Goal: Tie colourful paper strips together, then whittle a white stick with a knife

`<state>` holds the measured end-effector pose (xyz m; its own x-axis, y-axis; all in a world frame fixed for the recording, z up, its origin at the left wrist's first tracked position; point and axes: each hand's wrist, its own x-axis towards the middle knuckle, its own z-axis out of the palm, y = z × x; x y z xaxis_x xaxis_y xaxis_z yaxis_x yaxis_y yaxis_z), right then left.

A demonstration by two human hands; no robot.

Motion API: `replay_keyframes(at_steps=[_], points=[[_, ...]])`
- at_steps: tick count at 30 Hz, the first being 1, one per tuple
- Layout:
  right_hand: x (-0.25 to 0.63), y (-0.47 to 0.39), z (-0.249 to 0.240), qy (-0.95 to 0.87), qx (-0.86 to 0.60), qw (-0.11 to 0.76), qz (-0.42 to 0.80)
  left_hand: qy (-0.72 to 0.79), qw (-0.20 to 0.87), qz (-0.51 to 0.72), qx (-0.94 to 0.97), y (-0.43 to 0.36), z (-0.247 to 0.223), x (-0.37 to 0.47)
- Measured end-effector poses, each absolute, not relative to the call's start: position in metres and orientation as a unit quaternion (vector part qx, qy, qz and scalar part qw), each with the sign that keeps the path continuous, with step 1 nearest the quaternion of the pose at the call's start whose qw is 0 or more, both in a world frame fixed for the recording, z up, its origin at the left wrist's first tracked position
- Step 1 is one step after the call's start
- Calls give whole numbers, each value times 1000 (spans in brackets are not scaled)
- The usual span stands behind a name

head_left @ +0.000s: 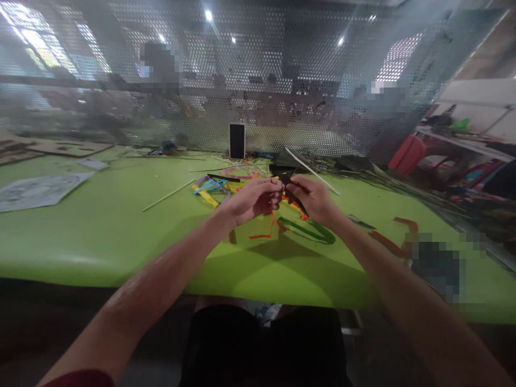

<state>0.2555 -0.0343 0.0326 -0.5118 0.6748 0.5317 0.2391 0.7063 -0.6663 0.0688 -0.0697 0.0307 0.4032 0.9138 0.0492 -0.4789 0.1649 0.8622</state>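
Both hands meet over the middle of the green table (100, 231), fingertips almost touching. My right hand (312, 199) is closed on a dark strip (298, 203) that hangs below its fingers. My left hand (258, 199) is pinched beside it; what its fingertips hold is too small to make out. Beneath and behind the hands lie coloured strips: blue (213, 185), yellow (206, 196), purple and orange (261, 236). A dark green strip (310, 232) curves on the table just below my right hand.
A phone (237, 141) stands upright against the perforated metal screen (258, 70). Paper with a drawing (40, 189) lies left, a thin stick (168, 195) nearer the centre. A white rod (312, 171), a cutter-like tool (362, 221) and red-orange strips (389, 243) are on the right.
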Motion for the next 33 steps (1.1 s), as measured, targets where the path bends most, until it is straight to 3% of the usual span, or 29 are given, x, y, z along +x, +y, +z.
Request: replay_keyframes(at_steps=[33], points=[[250,-33,25,-808,-263,419,320,287,680,479,476,-65,26,67]])
